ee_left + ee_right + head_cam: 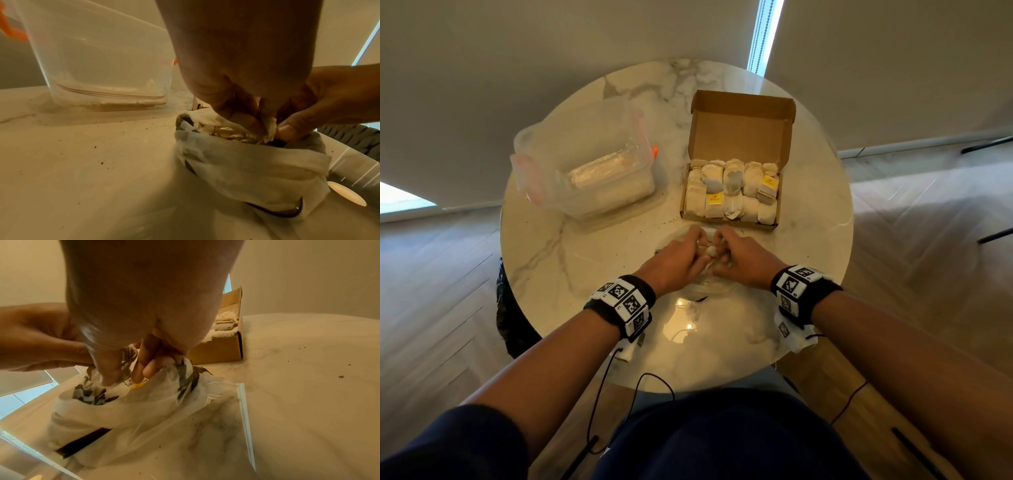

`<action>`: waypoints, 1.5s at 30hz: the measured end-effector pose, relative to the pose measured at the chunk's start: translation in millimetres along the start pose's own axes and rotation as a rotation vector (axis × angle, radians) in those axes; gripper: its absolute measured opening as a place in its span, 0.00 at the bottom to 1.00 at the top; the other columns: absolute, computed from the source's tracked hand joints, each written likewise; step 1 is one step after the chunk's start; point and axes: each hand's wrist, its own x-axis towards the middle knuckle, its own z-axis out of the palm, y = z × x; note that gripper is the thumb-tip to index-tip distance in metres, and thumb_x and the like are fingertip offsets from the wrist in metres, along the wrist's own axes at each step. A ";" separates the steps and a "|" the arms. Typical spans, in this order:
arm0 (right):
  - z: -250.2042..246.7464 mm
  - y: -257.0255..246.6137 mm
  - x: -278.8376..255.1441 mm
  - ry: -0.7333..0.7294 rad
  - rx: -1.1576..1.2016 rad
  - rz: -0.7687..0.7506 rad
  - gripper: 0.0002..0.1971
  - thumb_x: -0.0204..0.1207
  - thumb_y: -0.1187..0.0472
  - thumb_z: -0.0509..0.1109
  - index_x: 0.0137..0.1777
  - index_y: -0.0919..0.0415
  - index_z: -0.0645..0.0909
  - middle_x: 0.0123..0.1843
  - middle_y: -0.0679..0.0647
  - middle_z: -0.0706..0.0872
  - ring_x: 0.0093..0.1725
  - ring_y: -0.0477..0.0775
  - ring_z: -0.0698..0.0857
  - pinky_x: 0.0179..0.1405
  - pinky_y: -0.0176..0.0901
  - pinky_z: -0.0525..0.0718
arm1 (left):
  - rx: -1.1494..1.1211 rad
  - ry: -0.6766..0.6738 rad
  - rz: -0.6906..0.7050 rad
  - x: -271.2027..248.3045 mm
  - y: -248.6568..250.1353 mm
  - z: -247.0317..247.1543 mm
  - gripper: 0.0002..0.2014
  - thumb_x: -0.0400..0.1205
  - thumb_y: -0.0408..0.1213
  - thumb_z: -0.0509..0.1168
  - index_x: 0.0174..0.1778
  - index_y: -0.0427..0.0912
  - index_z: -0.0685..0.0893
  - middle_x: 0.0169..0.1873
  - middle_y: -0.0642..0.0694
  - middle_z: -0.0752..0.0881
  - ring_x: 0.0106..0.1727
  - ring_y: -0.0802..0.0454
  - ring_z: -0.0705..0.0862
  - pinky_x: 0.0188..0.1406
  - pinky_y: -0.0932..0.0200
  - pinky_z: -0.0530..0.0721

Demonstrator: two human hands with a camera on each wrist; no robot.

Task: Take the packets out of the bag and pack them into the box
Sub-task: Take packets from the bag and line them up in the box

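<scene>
A thin white bag [246, 170] lies crumpled on the table, just in front of the cardboard box [736, 222]. My left hand [693, 250] and right hand [729, 251] meet over its mouth, and each pinches the bag's rim with curled fingers. In the left wrist view my left hand [252, 120] pinches a white bit of the rim beside my right hand's thumb [287, 129]. My right hand [131, 369] has its fingers in the bag [144, 410] mouth, above a yellow tag [136, 386] inside. The open box holds several pale packets [732, 188] in rows.
A clear plastic container [585, 164] with orange clips stands on its lid at the back left of the round marble table [585, 274]. Dark crumbs are scattered on the table near the box. Cables hang from my wrists over the near table edge.
</scene>
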 end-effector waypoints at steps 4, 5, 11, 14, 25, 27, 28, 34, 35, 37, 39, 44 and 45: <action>-1.9 2.4 1.2 0.032 0.017 -0.012 0.19 0.75 0.55 0.77 0.55 0.53 0.68 0.46 0.51 0.88 0.43 0.51 0.86 0.41 0.43 0.81 | -0.023 -0.008 0.008 -4.0 9.0 -1.9 0.10 0.86 0.42 0.61 0.57 0.49 0.66 0.39 0.49 0.86 0.35 0.58 0.83 0.30 0.65 0.73; -2.7 4.1 1.5 0.037 0.018 -0.016 0.18 0.76 0.55 0.76 0.55 0.52 0.68 0.45 0.51 0.88 0.42 0.51 0.86 0.41 0.43 0.81 | -0.014 -0.016 0.005 -4.4 9.2 -2.1 0.10 0.85 0.41 0.61 0.57 0.48 0.67 0.40 0.49 0.86 0.36 0.58 0.82 0.31 0.63 0.75; -7.3 12.2 3.5 0.067 0.030 -0.069 0.12 0.81 0.62 0.71 0.55 0.56 0.68 0.36 0.55 0.86 0.33 0.51 0.82 0.37 0.43 0.78 | 0.017 -0.057 0.087 -6.7 -2.8 -2.2 0.13 0.81 0.31 0.65 0.57 0.53 0.77 0.45 0.56 0.83 0.44 0.60 0.82 0.43 0.65 0.79; -7.3 16.5 3.5 0.071 0.048 -0.072 0.12 0.81 0.62 0.70 0.54 0.55 0.67 0.34 0.56 0.84 0.30 0.48 0.77 0.34 0.41 0.76 | 0.049 -0.021 0.212 -7.1 -8.3 1.3 0.16 0.81 0.30 0.68 0.62 0.51 0.82 0.49 0.57 0.83 0.49 0.61 0.80 0.48 0.68 0.79; -14.0 14.3 1.3 0.036 0.073 -0.121 0.10 0.76 0.68 0.71 0.54 0.57 0.79 0.45 0.47 0.85 0.43 0.47 0.84 0.43 0.35 0.81 | 0.225 0.240 0.327 1.0 -11.8 0.5 0.13 0.86 0.47 0.63 0.56 0.41 0.85 0.50 0.45 0.81 0.48 0.52 0.78 0.47 0.62 0.76; -16.5 10.6 0.9 0.020 0.021 -0.145 0.13 0.72 0.66 0.76 0.55 0.59 0.81 0.45 0.44 0.80 0.43 0.44 0.80 0.44 0.33 0.78 | 0.176 0.253 0.293 1.9 -11.6 -2.3 0.13 0.87 0.47 0.63 0.55 0.41 0.85 0.49 0.48 0.81 0.47 0.57 0.76 0.46 0.68 0.72; -16.6 9.4 1.2 0.026 -0.006 -0.154 0.13 0.72 0.64 0.77 0.55 0.59 0.82 0.44 0.43 0.79 0.43 0.43 0.79 0.43 0.33 0.77 | 0.152 0.256 0.274 2.3 -11.2 -3.7 0.11 0.87 0.46 0.64 0.55 0.42 0.85 0.48 0.50 0.81 0.46 0.59 0.75 0.46 0.70 0.70; -14.8 8.9 4.1 0.083 -0.045 -0.180 0.07 0.84 0.54 0.68 0.50 0.56 0.83 0.42 0.48 0.86 0.42 0.48 0.83 0.42 0.43 0.80 | 0.101 0.208 0.180 6.7 -8.8 -5.0 0.10 0.88 0.43 0.63 0.56 0.42 0.85 0.48 0.49 0.85 0.45 0.57 0.77 0.47 0.61 0.77; -15.9 9.1 3.7 0.100 -0.033 -0.163 0.07 0.84 0.53 0.68 0.49 0.56 0.82 0.41 0.48 0.85 0.41 0.48 0.83 0.42 0.43 0.80 | 0.100 0.198 0.163 7.6 -9.0 -4.8 0.09 0.88 0.42 0.62 0.57 0.43 0.84 0.49 0.49 0.85 0.46 0.57 0.77 0.48 0.60 0.78; -18.3 10.0 3.0 0.133 -0.022 -0.142 0.07 0.84 0.53 0.68 0.47 0.55 0.80 0.39 0.48 0.84 0.38 0.48 0.81 0.40 0.44 0.79 | 0.100 0.160 0.129 9.1 -12.2 -3.3 0.09 0.86 0.39 0.64 0.59 0.44 0.83 0.51 0.51 0.84 0.48 0.56 0.78 0.49 0.60 0.78; -22.4 9.8 1.6 0.138 0.000 -0.132 0.07 0.84 0.54 0.68 0.47 0.56 0.80 0.39 0.49 0.84 0.38 0.48 0.81 0.40 0.44 0.80 | 0.109 0.103 0.125 11.4 -17.3 -0.4 0.14 0.82 0.40 0.66 0.64 0.47 0.81 0.54 0.53 0.82 0.51 0.58 0.77 0.50 0.64 0.75; -33.1 3.1 -5.0 0.144 0.061 -0.143 0.05 0.84 0.56 0.69 0.49 0.58 0.81 0.41 0.51 0.85 0.40 0.50 0.82 0.41 0.44 0.80 | 0.143 -0.014 0.185 18.5 -21.1 12.9 0.23 0.79 0.47 0.71 0.71 0.49 0.80 0.62 0.50 0.79 0.59 0.55 0.76 0.58 0.59 0.77; -34.5 1.5 -6.5 0.152 0.068 -0.140 0.05 0.84 0.57 0.69 0.50 0.58 0.81 0.42 0.51 0.85 0.40 0.50 0.82 0.41 0.42 0.79 | 0.141 -0.014 0.207 19.7 -20.5 15.5 0.21 0.81 0.47 0.70 0.70 0.48 0.81 0.62 0.48 0.79 0.61 0.54 0.76 0.60 0.58 0.76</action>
